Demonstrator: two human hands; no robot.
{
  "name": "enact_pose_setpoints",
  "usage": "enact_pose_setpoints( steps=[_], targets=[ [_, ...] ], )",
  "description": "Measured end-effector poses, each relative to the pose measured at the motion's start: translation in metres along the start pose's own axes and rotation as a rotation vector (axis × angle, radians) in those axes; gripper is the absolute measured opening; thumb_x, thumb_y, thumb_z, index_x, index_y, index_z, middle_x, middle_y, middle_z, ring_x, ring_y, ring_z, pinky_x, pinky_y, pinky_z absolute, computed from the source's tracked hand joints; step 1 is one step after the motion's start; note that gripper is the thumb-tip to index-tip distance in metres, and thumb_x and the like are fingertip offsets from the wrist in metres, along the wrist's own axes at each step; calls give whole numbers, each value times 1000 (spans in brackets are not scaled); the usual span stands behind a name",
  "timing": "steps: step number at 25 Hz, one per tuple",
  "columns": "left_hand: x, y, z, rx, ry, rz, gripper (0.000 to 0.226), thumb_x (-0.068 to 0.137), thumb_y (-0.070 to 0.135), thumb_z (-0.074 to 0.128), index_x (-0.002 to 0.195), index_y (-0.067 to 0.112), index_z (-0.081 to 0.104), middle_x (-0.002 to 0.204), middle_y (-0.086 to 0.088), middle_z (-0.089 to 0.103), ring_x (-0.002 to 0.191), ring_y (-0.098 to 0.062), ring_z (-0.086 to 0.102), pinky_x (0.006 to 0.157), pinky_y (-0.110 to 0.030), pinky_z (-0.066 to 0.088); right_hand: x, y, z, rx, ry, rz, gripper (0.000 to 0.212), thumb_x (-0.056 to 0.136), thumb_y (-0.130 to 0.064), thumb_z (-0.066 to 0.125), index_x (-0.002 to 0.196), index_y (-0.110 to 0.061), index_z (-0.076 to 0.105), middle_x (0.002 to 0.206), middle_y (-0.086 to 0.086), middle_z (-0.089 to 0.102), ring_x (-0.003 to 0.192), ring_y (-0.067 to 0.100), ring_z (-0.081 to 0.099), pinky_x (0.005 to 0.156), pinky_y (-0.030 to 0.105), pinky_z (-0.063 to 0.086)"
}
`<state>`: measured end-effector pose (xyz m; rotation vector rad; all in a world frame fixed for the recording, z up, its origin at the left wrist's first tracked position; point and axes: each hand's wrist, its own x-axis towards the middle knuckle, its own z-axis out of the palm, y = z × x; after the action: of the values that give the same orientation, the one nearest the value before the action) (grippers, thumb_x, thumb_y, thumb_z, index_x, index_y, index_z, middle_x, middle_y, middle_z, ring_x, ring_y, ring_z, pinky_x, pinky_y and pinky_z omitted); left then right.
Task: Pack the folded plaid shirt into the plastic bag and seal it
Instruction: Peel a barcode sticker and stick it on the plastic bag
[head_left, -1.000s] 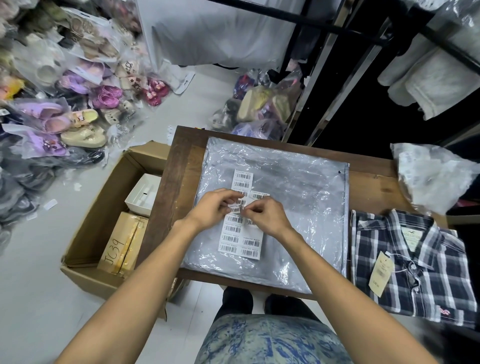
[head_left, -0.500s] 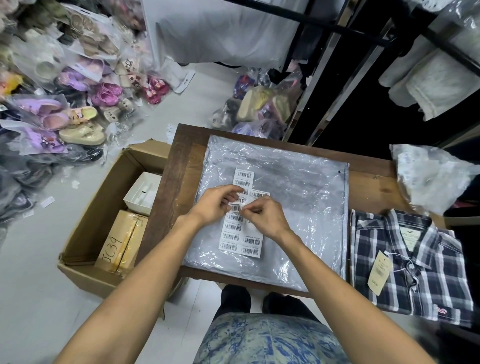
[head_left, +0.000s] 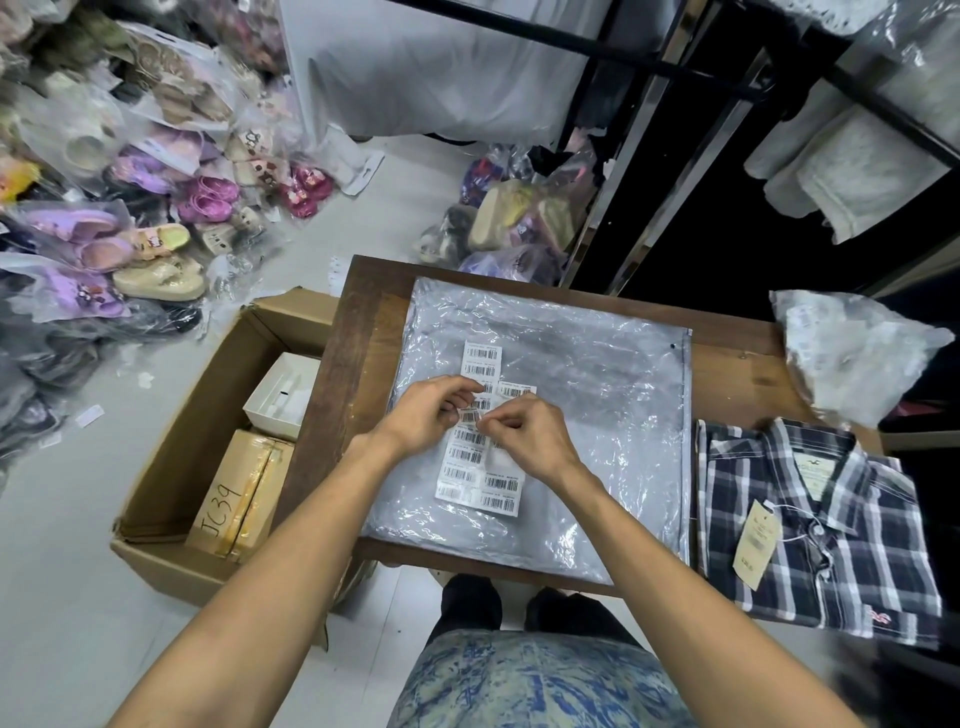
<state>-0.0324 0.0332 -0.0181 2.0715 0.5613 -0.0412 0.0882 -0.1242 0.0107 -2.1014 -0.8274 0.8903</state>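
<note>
A flat clear plastic bag (head_left: 597, 395) lies on the wooden table (head_left: 737, 374). On top of it rests a white sheet of barcode labels (head_left: 478, 467). Above that sheet my left hand (head_left: 431, 410) and my right hand (head_left: 530, 436) meet, and their fingertips pinch one small barcode label (head_left: 470, 415). The folded navy and white plaid shirt (head_left: 815, 525) lies at the table's right end, collar up, with a tan hang tag on it. Neither hand touches the shirt.
An open cardboard box (head_left: 208, 447) with a white tray and taped parcels stands on the floor left of the table. A crumpled plastic bag (head_left: 852, 353) sits at the table's back right. Bagged shoes are piled on the floor at left and behind.
Both hands stay over the label sheet. The fingertips have shifted slightly and a small label now shows between them.
</note>
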Motion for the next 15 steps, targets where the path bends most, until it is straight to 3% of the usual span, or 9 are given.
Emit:
enact_pose_setpoints(
  steps=[6,12,15],
  targets=[
    [2,1,-1,15,-11,13,62,75,-26,46,127,1,64,114,-9,68,101,-17,65,86,-5,47,-5,1,2,50,42,-17,9,84,-15,78,89,-18,84,93,1,73,95,6,64,90,28,55],
    [1,4,-2,1,-17,5,56,78,-22,53,125,6,66,117,-7,70,104,-21,68,86,-7,49,-13,1,-5,143,56,-36,9,87,-20,80,94,-18,84,95,-4,70,94,6,66,82,17,53],
    [-1,9,-6,-80,-34,-60,62,78,-21,49,128,14,63,112,-10,71,105,-26,69,83,-12,51,-17,6,-12,224,95,-3,7,87,-22,80,94,-22,83,96,-5,70,94,9,69,80,19,54]
  ],
)
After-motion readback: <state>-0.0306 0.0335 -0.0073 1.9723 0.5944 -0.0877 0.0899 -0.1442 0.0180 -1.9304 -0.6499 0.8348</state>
